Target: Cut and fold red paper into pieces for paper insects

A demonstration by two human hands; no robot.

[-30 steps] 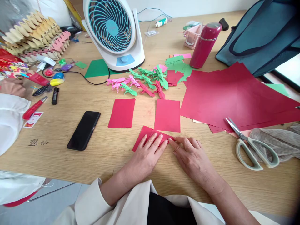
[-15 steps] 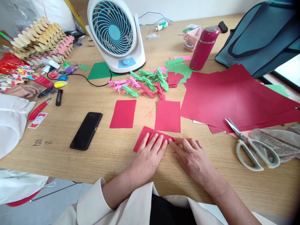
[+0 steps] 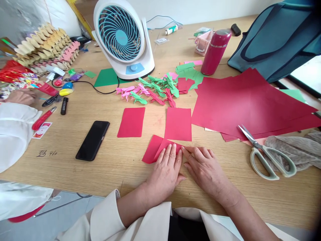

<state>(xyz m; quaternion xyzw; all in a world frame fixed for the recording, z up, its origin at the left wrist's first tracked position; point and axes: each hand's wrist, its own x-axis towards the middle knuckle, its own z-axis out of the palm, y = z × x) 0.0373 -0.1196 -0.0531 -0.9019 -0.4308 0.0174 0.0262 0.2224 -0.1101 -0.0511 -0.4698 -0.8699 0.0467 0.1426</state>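
Observation:
Both my hands lie flat on a small folded red paper (image 3: 153,150) near the table's front edge. My left hand (image 3: 167,169) presses its stretched fingers on the paper's right part. My right hand (image 3: 204,169) rests beside it, fingertips touching the paper's right end. Just beyond lie two red paper rectangles, one (image 3: 131,122) to the left and the other (image 3: 178,123) straight ahead. Farther back is a heap of small folded pink, green and red paper pieces (image 3: 150,90).
Large red sheets (image 3: 245,100) and scissors (image 3: 265,154) lie on the right, beside grey cloth (image 3: 298,150). A black phone (image 3: 93,140) lies left. A desk fan (image 3: 124,36), a magenta bottle (image 3: 215,50) and a blue bag (image 3: 276,36) stand at the back. Another person's white sleeve (image 3: 12,134) is far left.
My left hand has slid slightly right along the folded red paper, uncovering more of its left part. My right hand has hardly moved.

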